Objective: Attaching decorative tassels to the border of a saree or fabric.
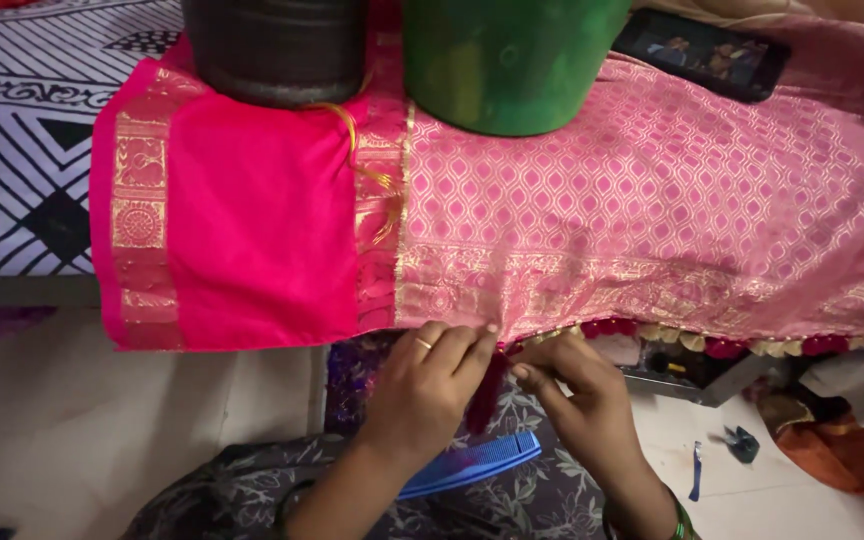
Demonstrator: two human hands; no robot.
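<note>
Both hands pinch at the hem of the pink sari (652, 200): the left hand (430, 385) closes thumb and fingers on the sari's lower edge, and the right hand (572, 390) meets it just beside, fingertips narrowed on a dark red tassel (485, 392) that hangs straight down from that hem. Nearer than the sari, a blue comb (472, 466) lies on the floral-print lap, below the left hand, its long axis slanting up to the right. The sari is spread flat over a raised surface, its long axis running left to right, with its gold-patterned border and a row of red and cream tassels (752, 345) along the near edge. Its left part is plain magenta cloth. Farther back on the sari stand a dark container (277, 50) and a green bucket (507, 60), contents out of view. A phone (702, 52) lies at the sari's far right.
</note>
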